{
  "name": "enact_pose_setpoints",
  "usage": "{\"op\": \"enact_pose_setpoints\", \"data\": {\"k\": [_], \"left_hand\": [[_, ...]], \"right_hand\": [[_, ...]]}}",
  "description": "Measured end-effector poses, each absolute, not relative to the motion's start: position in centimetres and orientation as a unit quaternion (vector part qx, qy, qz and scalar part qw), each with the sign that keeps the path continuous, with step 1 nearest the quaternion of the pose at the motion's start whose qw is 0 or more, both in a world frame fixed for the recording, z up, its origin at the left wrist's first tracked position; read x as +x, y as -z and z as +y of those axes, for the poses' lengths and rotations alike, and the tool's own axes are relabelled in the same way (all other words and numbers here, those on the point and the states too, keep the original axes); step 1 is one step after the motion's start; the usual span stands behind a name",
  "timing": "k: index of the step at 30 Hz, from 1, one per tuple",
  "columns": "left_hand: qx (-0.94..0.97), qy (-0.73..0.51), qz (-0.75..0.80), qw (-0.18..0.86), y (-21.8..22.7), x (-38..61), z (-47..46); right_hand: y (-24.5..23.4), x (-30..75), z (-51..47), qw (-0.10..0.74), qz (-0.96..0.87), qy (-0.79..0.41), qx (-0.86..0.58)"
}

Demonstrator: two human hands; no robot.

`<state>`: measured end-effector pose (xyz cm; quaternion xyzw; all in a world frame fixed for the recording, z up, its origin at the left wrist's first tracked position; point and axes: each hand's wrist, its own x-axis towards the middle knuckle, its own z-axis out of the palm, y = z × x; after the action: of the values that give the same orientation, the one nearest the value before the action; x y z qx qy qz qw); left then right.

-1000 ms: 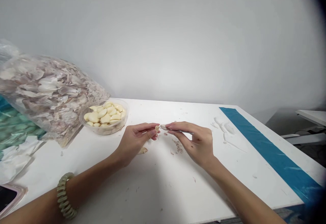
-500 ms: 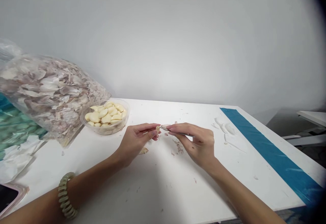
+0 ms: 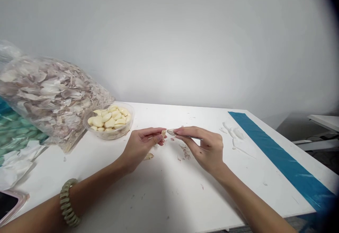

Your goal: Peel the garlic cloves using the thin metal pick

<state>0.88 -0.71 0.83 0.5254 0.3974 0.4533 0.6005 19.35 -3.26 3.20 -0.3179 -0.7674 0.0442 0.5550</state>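
My left hand (image 3: 144, 144) pinches a small garlic clove (image 3: 164, 133) between thumb and fingertips, above the middle of the table. From the other side, my right hand (image 3: 202, 146) grips metal tweezers (image 3: 189, 136), whose tips meet the clove's right side. The two tweezer arms stand slightly apart near the tips. Below my left hand lies a piece of garlic or its skin (image 3: 148, 156); part of it is hidden. Behind and left of the hands, a clear round plastic tub (image 3: 108, 134) holds several peeled garlic cloves (image 3: 109, 120).
A big clear bag of garlic skins (image 3: 55, 95) leans at the left, by a green bag (image 3: 21, 130) and crumpled tissue (image 3: 19, 162). A phone (image 3: 10, 204) lies front left. Skin scraps (image 3: 186, 151) dot the white table (image 3: 148, 197). Blue tape (image 3: 272, 155) runs along the right.
The tweezer arms look wider apart near the tips than before. Both hands have stayed in nearly the same place, and the clove is still in my left hand.
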Motion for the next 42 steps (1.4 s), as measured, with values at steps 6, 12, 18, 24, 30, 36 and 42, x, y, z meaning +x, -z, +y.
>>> {"op": "enact_pose_setpoints", "data": {"k": [6,12,18,24,30,36,42], "left_hand": [[0.52,-0.452,0.401,0.603,-0.83,0.85,-0.77],[0.518,-0.453,0.401,0.604,-0.91,0.82,-0.83],[0.516,-0.448,0.404,0.609,-1.34,0.84,-0.94],[0.514,-0.448,0.402,0.611,-1.51,0.82,-1.01],[0.516,-0.449,0.396,0.612,-1.12,0.86,-0.84],[0.518,-0.451,0.398,0.608,-1.31,0.89,-0.91],[0.521,-0.453,0.405,0.599,-1.4,0.94,-0.97]], "right_hand": [[-3.48,19.15,-3.38,0.553,-0.769,-0.05,-0.317],[-3.33,19.14,-3.42,0.546,-0.776,-0.044,-0.312],[-3.21,19.27,-3.35,0.529,-0.794,-0.012,-0.298],[-3.27,19.25,-3.21,0.514,-0.807,0.004,-0.291],[-3.38,19.26,-3.27,0.507,-0.814,0.007,-0.284],[-3.45,19.33,-3.34,0.508,-0.816,0.001,-0.275],[-3.38,19.55,-3.38,0.509,-0.813,-0.005,-0.283]]}}
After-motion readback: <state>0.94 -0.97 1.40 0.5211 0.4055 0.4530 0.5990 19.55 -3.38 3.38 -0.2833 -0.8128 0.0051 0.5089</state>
